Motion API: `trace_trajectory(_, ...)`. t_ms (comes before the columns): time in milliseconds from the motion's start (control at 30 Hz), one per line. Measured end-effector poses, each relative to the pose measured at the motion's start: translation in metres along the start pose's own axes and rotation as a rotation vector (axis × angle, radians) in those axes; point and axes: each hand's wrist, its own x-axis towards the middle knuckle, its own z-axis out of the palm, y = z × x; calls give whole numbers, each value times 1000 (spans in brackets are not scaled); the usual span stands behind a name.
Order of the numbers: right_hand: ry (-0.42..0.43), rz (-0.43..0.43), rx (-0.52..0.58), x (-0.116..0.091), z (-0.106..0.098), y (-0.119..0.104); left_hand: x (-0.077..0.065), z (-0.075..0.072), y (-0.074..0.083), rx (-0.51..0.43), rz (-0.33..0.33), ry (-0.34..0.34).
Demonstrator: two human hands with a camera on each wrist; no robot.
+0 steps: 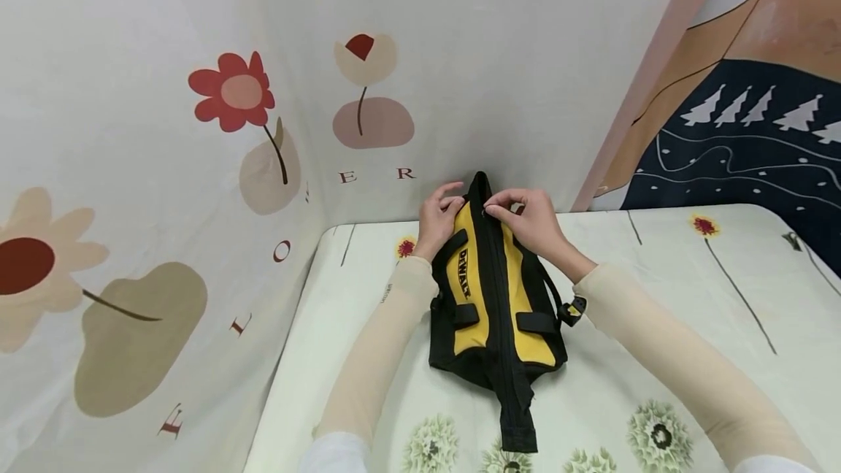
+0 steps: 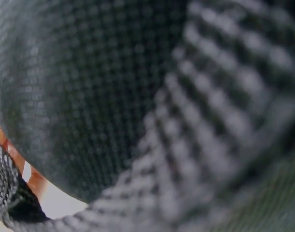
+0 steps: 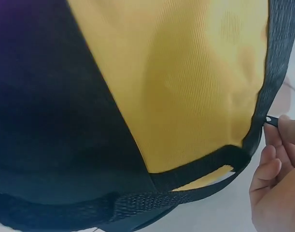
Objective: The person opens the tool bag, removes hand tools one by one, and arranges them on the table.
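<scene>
resting lengthwise on the white, flower-printed tabletop (image 1: 657, 327), the boxy black-and-yellow fabric tool bag (image 1: 482, 312) lies in front of the person, its far end near the pale printed fabric backdrop (image 1: 499, 57). the right hand (image 1: 528, 217) pinches a small dark zipper pull (image 3: 273, 121) between thumb and fingertip at that far end, while the left hand (image 1: 439, 219) is at the bag's far left edge; whether it grips the fabric there i cannot tell. the bag looks likely to handle as soft but fairly sturdy, light if little is inside, though its contents are hidden; nothing about it seems fragile, and the coarse weave should not be slippery. the thin pull probably wants a fingertip pinch, with the other hand steadying the fabric beside it; for lifting, the black webbing loops (image 1: 536, 322) on the panels seem the better hold. the yellow panels (image 3: 195, 72) show a fine ribbed grain and slight puckers, bordered by matte black cloth. in the left wrist view, black gridded fabric (image 2: 113, 72) sits against thicker, blurred webbing (image 2: 210, 116). a flat black tail (image 1: 519, 422) hangs off the near end, and a buckled strap (image 1: 573, 310) lies along the right side.
</scene>
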Motion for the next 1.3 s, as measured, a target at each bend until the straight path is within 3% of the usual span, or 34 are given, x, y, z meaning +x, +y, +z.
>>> trace_trajectory(767, -174, 139, 180, -101, -17, -33, 1, -1, 0, -64, -23, 19)
trace_trajectory(1300, -330, 80, 354, -172, -27, -65, 2, -2, 3, -35, -7, 38)
